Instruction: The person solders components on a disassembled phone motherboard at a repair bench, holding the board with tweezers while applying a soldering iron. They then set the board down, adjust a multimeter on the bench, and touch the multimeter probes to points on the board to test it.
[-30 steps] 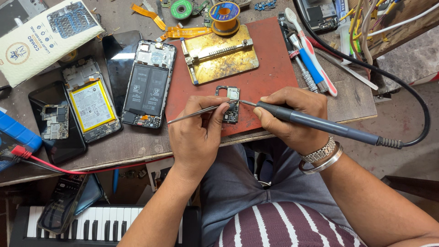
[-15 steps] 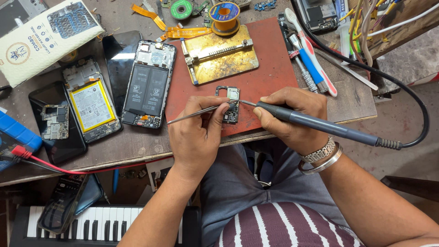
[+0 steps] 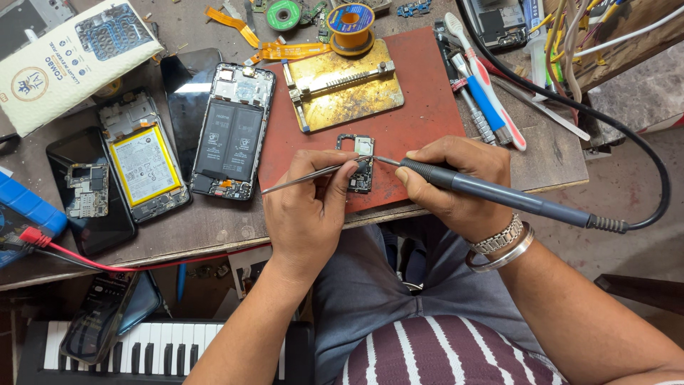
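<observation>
A small phone circuit board [image 3: 363, 167] lies on a red mat [image 3: 420, 107] at the near edge of the workbench. My left hand [image 3: 310, 207] pinches thin metal tweezers [image 3: 299, 180], their tips resting on the board. My right hand [image 3: 456, 182] grips a dark grey soldering iron [image 3: 513, 202], its fine tip touching the board's top. A black cable [image 3: 641, 153] runs from the iron's handle off to the right and back. A metal watch and a bangle sit on my right wrist.
A brass board-holding fixture [image 3: 342, 84] and a solder spool [image 3: 351, 25] stand behind the board. Opened phones [image 3: 231, 139] with batteries showing lie to the left, beside a white box [image 3: 68, 60]. A toothbrush and tools [image 3: 484, 78] lie at right. A keyboard [image 3: 157, 349] sits below the bench.
</observation>
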